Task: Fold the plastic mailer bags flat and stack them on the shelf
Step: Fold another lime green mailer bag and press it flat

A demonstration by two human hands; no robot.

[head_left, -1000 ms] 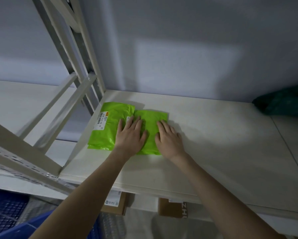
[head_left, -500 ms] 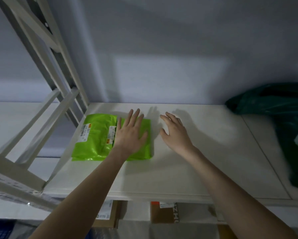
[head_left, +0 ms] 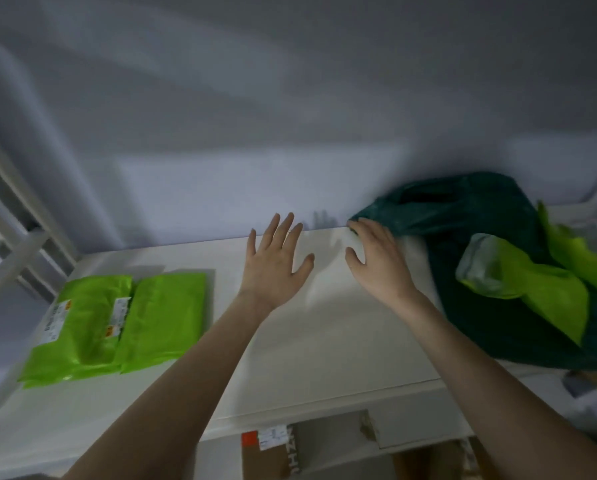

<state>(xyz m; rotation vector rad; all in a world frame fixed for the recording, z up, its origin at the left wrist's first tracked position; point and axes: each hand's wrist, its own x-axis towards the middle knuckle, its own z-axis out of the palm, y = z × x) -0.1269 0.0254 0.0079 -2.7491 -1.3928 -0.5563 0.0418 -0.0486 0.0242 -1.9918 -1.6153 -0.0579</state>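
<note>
Both hands have left the folded green mailers (head_left: 117, 323), which lie flat at the shelf's (head_left: 324, 341) left end. Left hand (head_left: 276, 265) hovers spread and empty; right hand (head_left: 376, 261), fingers loosely curved, touches the dark green bag (head_left: 463, 209) holding loose mailers (head_left: 532, 289). Those look light, limp and slippery, so pinching a corner or edge seems best.

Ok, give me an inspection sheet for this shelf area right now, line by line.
Surface: white shelf, bare in the middle.
Job's things: folded green mailers lie flat at left; unfolded green mailers spill from the dark green bag at right.
Clutter: cardboard boxes below the shelf.
Grippers: left hand open, holding nothing; right hand open, fingertips at the bag's edge.
Cables: nothing seen.
Surroundings: grey wall, white rack frame at left.
</note>
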